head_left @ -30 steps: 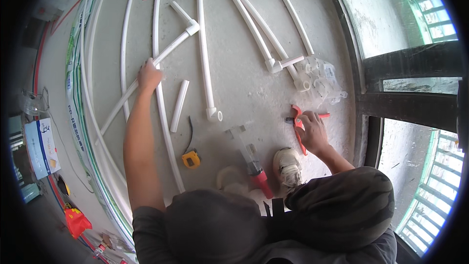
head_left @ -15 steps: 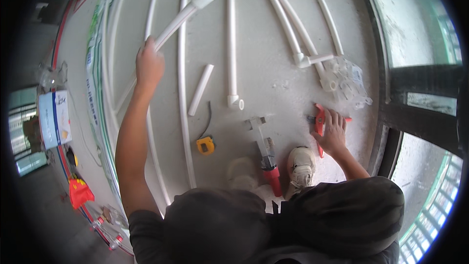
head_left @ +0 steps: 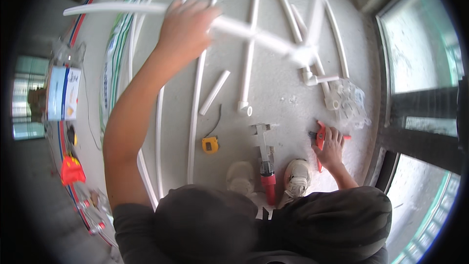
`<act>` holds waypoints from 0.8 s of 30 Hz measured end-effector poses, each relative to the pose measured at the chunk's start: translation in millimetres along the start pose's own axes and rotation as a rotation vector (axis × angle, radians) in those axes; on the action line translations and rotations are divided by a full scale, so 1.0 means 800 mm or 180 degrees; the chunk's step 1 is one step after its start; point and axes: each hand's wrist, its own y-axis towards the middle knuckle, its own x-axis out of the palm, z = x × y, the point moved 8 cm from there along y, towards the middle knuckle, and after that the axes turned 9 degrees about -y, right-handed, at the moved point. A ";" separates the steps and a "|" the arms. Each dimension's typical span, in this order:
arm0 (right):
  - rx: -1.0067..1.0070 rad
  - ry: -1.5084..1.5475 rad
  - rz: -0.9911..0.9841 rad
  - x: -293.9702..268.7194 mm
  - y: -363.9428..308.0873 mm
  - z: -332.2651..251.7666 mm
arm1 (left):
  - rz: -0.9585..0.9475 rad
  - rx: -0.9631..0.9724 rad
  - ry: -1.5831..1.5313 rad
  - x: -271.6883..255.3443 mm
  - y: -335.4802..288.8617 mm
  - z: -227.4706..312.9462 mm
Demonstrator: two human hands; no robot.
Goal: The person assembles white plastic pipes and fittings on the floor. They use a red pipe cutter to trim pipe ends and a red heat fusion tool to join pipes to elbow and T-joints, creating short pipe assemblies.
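Observation:
My left hand [head_left: 188, 29] is closed round a white plastic pipe [head_left: 249, 34], raised crosswise above the floor and blurred by motion. At the pipe's right end a white elbow fitting [head_left: 303, 55] joins another short pipe length, pointing away from me. Low at the right, my right hand [head_left: 331, 150] has its fingers curled over a red pipe cutter [head_left: 320, 136] beside my right shoe; the palm side is hidden. A red-handled pipe welding tool [head_left: 268, 181] with metal heads lies between my shoes. To its left are a yellow tape measure [head_left: 210, 144] and a short pipe offcut [head_left: 215, 92].
Several long white pipes [head_left: 196, 112] run away across the grey floor, some with elbows [head_left: 244, 107]. A clear plastic bag [head_left: 351, 102] lies at the right, near the dark window frame [head_left: 420, 112]. On the left are a long printed wrapper [head_left: 113, 63], a box [head_left: 63, 93] and a red bag [head_left: 72, 170].
My left hand has moved right and away, swinging the pipe from a slant to crosswise, its elbow end now at the right. My right hand stays on the pipe cutter. The view has shifted slightly.

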 end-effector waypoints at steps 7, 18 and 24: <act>-0.0132 -0.0342 0.0452 0.005 -0.006 0.041 | -0.1228 -0.0026 0.0428 0.129 -0.209 -0.140; -0.0795 0.1560 0.0772 -0.202 0.052 -0.089 | -0.0005 0.1039 0.0493 0.050 -0.186 -0.078; -0.1951 0.1974 -0.0952 -0.234 0.101 -0.191 | 0.0706 0.2180 0.1090 0.036 -0.105 0.025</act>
